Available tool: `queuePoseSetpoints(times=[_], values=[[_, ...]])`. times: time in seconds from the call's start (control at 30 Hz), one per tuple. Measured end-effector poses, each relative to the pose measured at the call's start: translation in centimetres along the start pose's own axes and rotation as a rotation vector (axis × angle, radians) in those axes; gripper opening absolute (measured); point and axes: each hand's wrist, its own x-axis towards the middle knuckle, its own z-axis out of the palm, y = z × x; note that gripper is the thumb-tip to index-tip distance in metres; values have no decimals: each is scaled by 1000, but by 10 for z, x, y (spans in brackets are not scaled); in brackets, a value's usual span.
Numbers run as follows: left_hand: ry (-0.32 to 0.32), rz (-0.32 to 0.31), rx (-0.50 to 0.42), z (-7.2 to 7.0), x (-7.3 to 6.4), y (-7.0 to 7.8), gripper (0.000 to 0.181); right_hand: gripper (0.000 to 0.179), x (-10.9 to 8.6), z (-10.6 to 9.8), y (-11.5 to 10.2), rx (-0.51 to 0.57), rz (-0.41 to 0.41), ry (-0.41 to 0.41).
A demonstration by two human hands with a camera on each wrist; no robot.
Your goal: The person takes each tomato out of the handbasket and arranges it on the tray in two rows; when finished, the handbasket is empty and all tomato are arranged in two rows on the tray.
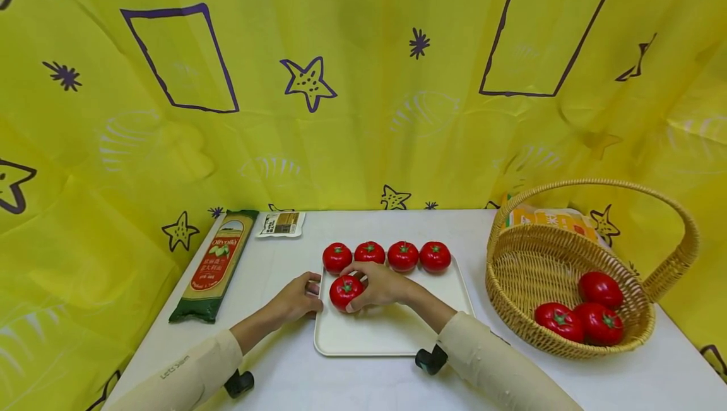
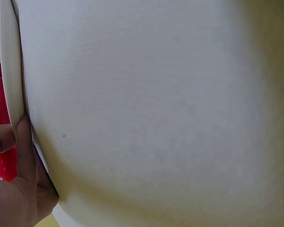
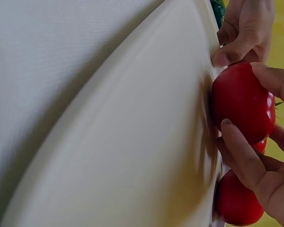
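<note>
My right hand (image 1: 383, 283) grips a red tomato (image 1: 344, 293) with thumb and fingers around its sides, low over the left part of a white rectangular tray (image 1: 375, 338). In the right wrist view, that tomato (image 3: 241, 101) shows its glossy side between thumb and fingertips. Along the tray's far edge several more tomatoes (image 1: 402, 257) stand in a row, one partly behind my right hand. My left hand (image 1: 295, 299) pinches the tray's left rim. From the left wrist view, the thumb and a finger (image 2: 26, 156) lie on either side of that rim.
On the right stands a wicker basket (image 1: 517, 272) with a tall handle and three tomatoes (image 1: 601, 322) inside. Behind it lies an orange-and-white package (image 1: 559, 220). A green-and-red pasta bag (image 1: 218, 259) and a small white packet (image 1: 282, 224) lie at the left. A yellow curtain (image 1: 363, 146) closes off the back.
</note>
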Motion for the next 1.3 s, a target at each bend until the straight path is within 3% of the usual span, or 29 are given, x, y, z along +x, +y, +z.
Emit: queuePoseSetpoints(times=[0.6,0.83,1.07,1.3], values=[[-4,-8,-16,3,0,0,62,55,-2,0,2,46,-25,-29],[3,2,-18,3,0,-1,62,62,-4,-2,3,81,5,-41],[2,1,-25,3,0,0,63,61,-9,-14,2,53,-45,-31],[7,-7,-23,3,-1,0,64,60,-28,-34,-2,8,-71,-19]])
